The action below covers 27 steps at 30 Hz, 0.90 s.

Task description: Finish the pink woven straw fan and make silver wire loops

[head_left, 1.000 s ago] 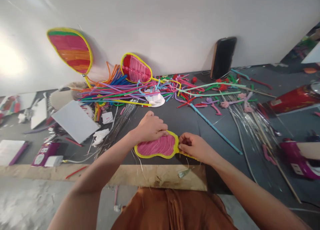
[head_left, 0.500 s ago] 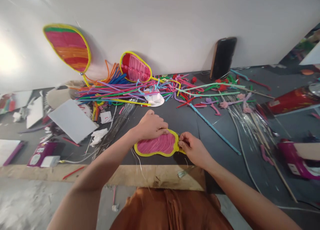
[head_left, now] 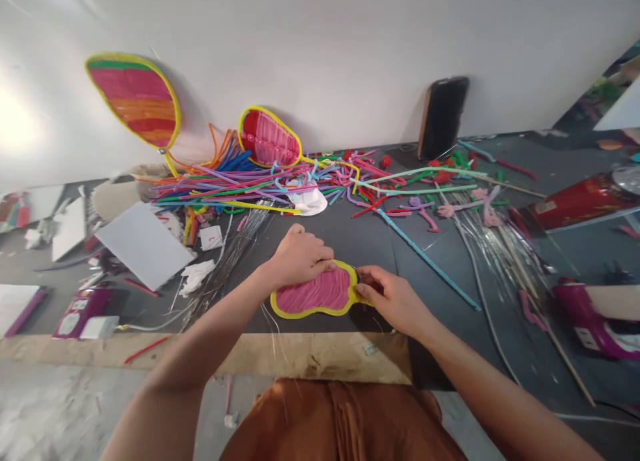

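Observation:
A pink pipe-cleaner wing (head_left: 315, 293) with a yellow fuzzy border lies on the dark table in front of me. My left hand (head_left: 303, 253) rests on its upper left edge, fingers curled over the border. At its narrow right end, my right hand (head_left: 387, 293) pinches the yellow border between thumb and forefinger. What else those fingertips may hold is too small to see. Thin loose wires (head_left: 274, 324) stick out near the wing's lower left side.
Behind lies a heap of coloured pipe cleaners (head_left: 225, 181). Two finished yellow-edged shapes, one striped (head_left: 137, 104) and one pink and red (head_left: 270, 137), lean at the wall beside a phone (head_left: 443, 117). A red can (head_left: 580, 201) lies right; a white card (head_left: 145, 244) sits left.
Both hands stay on the wing, nearly in place. My right fingers have shifted very slightly at its narrow end. The whole view has moved a little.

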{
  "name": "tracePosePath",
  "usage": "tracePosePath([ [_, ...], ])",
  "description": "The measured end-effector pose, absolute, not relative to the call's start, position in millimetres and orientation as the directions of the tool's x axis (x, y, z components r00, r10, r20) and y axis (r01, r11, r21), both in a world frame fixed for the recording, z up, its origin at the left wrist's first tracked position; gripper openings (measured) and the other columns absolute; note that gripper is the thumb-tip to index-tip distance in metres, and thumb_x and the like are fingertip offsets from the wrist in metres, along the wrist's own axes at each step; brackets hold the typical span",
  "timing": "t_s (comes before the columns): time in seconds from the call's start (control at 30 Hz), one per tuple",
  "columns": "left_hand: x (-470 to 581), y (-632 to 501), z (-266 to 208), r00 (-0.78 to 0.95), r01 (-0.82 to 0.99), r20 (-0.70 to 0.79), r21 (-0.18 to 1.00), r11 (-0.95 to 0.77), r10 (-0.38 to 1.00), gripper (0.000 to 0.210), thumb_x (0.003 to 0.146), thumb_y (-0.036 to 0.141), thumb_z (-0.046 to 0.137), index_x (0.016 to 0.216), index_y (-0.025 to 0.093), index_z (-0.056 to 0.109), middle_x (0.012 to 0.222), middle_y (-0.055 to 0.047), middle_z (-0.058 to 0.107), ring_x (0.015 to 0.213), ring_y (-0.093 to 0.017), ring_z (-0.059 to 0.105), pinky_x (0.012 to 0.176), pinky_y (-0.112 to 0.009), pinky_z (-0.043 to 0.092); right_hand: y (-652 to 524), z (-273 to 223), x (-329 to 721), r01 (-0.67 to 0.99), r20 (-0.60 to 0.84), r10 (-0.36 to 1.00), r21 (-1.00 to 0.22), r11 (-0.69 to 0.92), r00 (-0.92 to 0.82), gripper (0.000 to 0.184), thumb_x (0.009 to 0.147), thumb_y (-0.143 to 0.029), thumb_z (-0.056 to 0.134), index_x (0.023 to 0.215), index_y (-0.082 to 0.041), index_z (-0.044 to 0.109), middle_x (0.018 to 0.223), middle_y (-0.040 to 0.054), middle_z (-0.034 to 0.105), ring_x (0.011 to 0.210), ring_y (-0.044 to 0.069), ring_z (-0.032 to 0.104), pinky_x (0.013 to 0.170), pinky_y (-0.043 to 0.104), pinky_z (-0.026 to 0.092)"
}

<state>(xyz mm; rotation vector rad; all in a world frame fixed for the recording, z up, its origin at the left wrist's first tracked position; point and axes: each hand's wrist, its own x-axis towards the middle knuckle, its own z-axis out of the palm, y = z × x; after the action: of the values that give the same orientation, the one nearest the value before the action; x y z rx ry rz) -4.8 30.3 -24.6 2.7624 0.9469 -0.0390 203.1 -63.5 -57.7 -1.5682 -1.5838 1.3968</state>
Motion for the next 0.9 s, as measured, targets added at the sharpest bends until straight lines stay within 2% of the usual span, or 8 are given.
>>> tracePosePath([
  [0.07, -5, 28, -23, 0.799, 0.600, -0.075, 0.164, -0.783, 0.596, 0.035, 0.089, 0.040, 0.042, 0.067, 0.020, 0.060, 0.064, 0.000, 0.060, 0.064, -0.015, 0.050, 0.069, -0.035, 0.022, -63, -59, 202, 0.373, -0.295, 0.930, -0.906, -0.198, -0.222, 0.026, 0.084, -0.034, 0.047, 0.099, -0.022, 0.064, 0.077, 0.0016, 0.066, 0.070, 0.017, 0.062, 0.067, 0.029, 0.048],
  [0.13, -6, 26, -22, 0.804, 0.593, -0.044, 0.125, -0.795, 0.593, 0.034, 0.089, 0.040, 0.041, 0.069, 0.021, 0.061, 0.066, -0.001, 0.060, 0.066, -0.016, 0.050, 0.071, -0.037, 0.022, -61, -61, 201, 0.340, -0.328, 0.920, -0.908, -0.244, -0.217, 0.030, 0.085, -0.038, 0.045, 0.097, -0.021, 0.066, 0.065, 0.0001, 0.062, 0.057, 0.015, 0.058, 0.056, 0.027, 0.046],
  [0.23, -6, 23, -19, 0.814, 0.579, 0.000, 0.088, -0.811, 0.581, 0.034, 0.090, 0.039, 0.040, 0.070, 0.021, 0.061, 0.065, -0.001, 0.058, 0.065, -0.016, 0.048, 0.073, -0.038, 0.022, -58, -63, 199, 0.203, -0.409, 0.890, -0.906, -0.371, -0.201, 0.037, 0.081, -0.045, 0.050, 0.103, -0.019, 0.065, 0.053, -0.0033, 0.054, 0.042, 0.011, 0.047, 0.044, 0.024, 0.038],
  [0.33, -6, 22, -16, 0.825, 0.562, 0.036, 0.057, -0.825, 0.564, 0.032, 0.090, 0.037, 0.041, 0.070, 0.021, 0.060, 0.064, 0.000, 0.056, 0.065, -0.015, 0.047, 0.074, -0.039, 0.023, -54, -62, 196, -0.001, -0.473, 0.857, -0.875, -0.483, -0.202, 0.042, 0.074, -0.048, 0.059, 0.102, -0.018, 0.065, 0.049, -0.0054, 0.050, 0.039, 0.008, 0.041, 0.040, 0.021, 0.033],
  [0.47, -6, 20, -14, 0.831, 0.553, 0.079, 0.007, -0.833, 0.551, 0.028, 0.088, 0.034, 0.043, 0.070, 0.021, 0.060, 0.064, -0.001, 0.055, 0.066, -0.016, 0.046, 0.074, -0.039, 0.023, -49, -62, 194, -0.173, -0.529, 0.812, -0.800, -0.574, -0.246, 0.040, 0.066, -0.049, 0.069, 0.089, -0.016, 0.067, 0.046, -0.0073, 0.046, 0.037, 0.004, 0.031, 0.038, 0.019, 0.025],
  [0.6, -7, 18, -18, 0.821, 0.563, 0.112, 0.009, -0.826, 0.560, 0.031, 0.089, 0.037, 0.042, 0.070, 0.021, 0.060, 0.064, 0.000, 0.055, 0.066, -0.015, 0.046, 0.073, -0.039, 0.023, -46, -67, 194, -0.305, -0.584, 0.749, -0.685, -0.661, -0.313, 0.037, 0.057, -0.044, 0.078, 0.075, -0.016, 0.064, 0.046, -0.0077, 0.046, 0.038, 0.002, 0.032, 0.039, 0.017, 0.028],
  [0.7, -8, 17, -22, 0.807, 0.580, 0.119, 0.025, -0.814, 0.578, 0.032, 0.090, 0.039, 0.041, 0.071, 0.022, 0.061, 0.064, 0.000, 0.056, 0.066, -0.015, 0.046, 0.073, -0.038, 0.023, -46, -67, 192, -0.289, -0.580, 0.763, -0.707, -0.646, -0.285, 0.038, 0.057, -0.046, 0.078, 0.073, -0.015, 0.062, 0.049, -0.0067, 0.049, 0.040, 0.002, 0.037, 0.041, 0.016, 0.033],
  [0.9, -8, 19, -22, 0.808, 0.585, 0.076, 0.015, -0.811, 0.584, 0.032, 0.090, 0.038, 0.039, 0.073, 0.022, 0.061, 0.066, 0.000, 0.056, 0.067, -0.016, 0.047, 0.074, -0.038, 0.023, -51, -56, 187, -0.020, -0.413, 0.890, -0.905, -0.424, -0.192, 0.034, 0.074, -0.048, 0.061, 0.089, -0.019, 0.066, 0.058, -0.0023, 0.058, 0.046, 0.009, 0.050, 0.046, 0.022, 0.043],
])
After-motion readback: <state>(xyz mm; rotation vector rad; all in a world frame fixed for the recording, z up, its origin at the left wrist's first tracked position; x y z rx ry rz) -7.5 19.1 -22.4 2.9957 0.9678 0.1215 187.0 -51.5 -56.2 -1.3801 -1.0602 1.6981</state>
